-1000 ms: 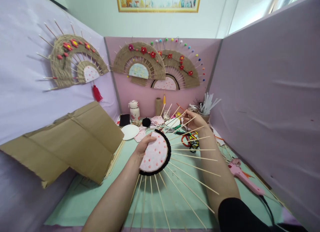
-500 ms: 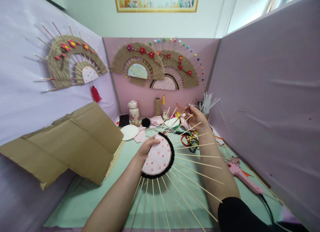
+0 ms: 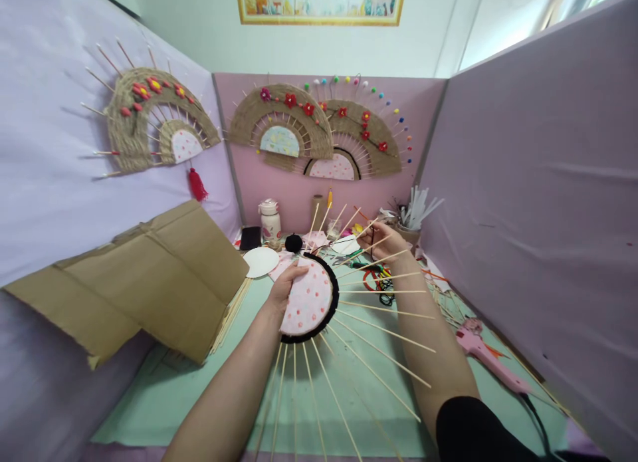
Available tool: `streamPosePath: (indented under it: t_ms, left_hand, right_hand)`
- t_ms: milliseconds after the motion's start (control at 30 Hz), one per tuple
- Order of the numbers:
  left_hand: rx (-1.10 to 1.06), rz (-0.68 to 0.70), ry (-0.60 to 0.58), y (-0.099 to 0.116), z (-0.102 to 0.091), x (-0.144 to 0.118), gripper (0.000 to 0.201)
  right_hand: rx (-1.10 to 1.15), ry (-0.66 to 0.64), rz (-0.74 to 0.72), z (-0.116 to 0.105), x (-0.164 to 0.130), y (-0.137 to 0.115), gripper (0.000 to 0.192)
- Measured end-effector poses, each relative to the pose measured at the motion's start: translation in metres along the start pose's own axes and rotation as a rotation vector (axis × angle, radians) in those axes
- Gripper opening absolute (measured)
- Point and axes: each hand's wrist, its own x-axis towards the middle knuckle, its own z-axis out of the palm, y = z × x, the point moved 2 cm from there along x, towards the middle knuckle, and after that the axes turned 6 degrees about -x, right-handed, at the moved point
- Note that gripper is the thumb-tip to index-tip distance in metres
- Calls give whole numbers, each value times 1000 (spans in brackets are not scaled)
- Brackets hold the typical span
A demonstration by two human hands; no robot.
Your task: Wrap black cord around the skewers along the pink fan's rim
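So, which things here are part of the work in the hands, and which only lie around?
In the work:
- left hand holding the dotted fabric disc
- wooden sticks fanning out from the disc
- right hand reaching among the far sticks

Lying about:
- cardboard
- pink glue gun
- white jar
- paper disc
- finished fans on the wall

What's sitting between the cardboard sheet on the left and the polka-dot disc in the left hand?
In the head view, a bundle of bamboo sticks pokes out from under the cardboard sheet; beyond it only bare green mat reaches the polka-dot disc held by the left hand.
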Motion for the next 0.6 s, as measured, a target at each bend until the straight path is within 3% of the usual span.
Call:
streamPosePath:
  t_ms: [167,333,467,600]
  left_hand:
    - [15,115,-20,1,1,1,17]
    - [42,165,-30,1,-2,4,20]
    - [43,207,-35,3,-1,3,40]
    - [61,249,-30,6,2,1,55]
  right_hand:
    - [-263,-131,81,11,-2,11,29]
    - [-591,-328,165,33,-14,27,19]
    - [-786,-489,290,51,-24,34,22]
    - [-851,-563,302,60,-27,32,27]
